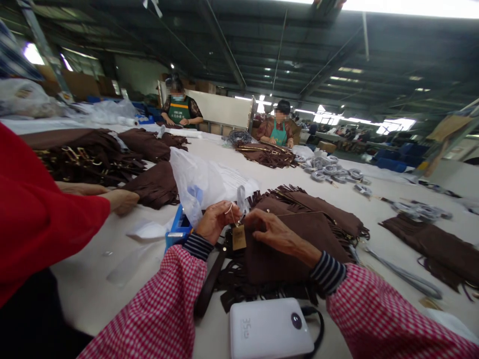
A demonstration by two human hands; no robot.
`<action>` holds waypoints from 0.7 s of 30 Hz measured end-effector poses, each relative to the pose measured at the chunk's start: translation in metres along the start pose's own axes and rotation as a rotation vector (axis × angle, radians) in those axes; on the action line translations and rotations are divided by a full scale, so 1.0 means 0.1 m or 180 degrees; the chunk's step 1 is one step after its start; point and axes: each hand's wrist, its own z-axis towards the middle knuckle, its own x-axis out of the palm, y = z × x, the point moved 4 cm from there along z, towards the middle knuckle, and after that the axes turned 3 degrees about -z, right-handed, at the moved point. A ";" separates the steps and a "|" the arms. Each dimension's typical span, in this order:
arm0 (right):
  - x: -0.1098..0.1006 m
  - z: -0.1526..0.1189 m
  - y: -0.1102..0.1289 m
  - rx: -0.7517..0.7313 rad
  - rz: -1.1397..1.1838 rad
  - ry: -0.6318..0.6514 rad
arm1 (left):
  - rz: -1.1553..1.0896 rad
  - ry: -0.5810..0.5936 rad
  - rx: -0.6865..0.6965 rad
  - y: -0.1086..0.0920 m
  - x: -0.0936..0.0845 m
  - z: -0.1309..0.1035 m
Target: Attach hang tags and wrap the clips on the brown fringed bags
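Several brown fringed bags [277, 254] lie stacked in front of me. At the left edge of the stack, my left hand [215, 223] pinches the white string of a tan hang tag [238, 237], which dangles below the fingers. My right hand [279, 235] is just right of the tag, over the bag, with thumb and fingers curled together; what they pinch is too small to make out. A wrapped grey strap end [241, 196] stands up between the hands. Below my left hand a dark brown strap [211, 281] hangs down toward the table front.
A white power bank [270, 329] with a cable lies near me. A blue bin [179, 229] with clear plastic stands left. Beside me reaches a co-worker's red sleeve [48, 209]. More brown bags [90, 154] and coiled wrapped straps [329, 167] cover the table. Two people work opposite.
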 end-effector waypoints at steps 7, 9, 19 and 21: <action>0.28 -0.06 0.14 -0.0517 -0.1757 0.0284 | -0.0101 -0.0102 -0.0076 -0.02 -0.01 0.00; 0.27 -0.02 0.09 -0.0467 -0.1747 0.0177 | 0.0156 -0.0295 -0.0086 -0.01 -0.01 0.01; 0.36 -0.01 0.15 -0.0545 -0.2280 0.0558 | 0.0602 -0.0465 0.0104 0.10 -0.04 0.04; 0.43 -0.03 0.18 -0.0541 -0.2428 0.0572 | 0.0658 -0.0455 0.0091 0.11 -0.05 0.03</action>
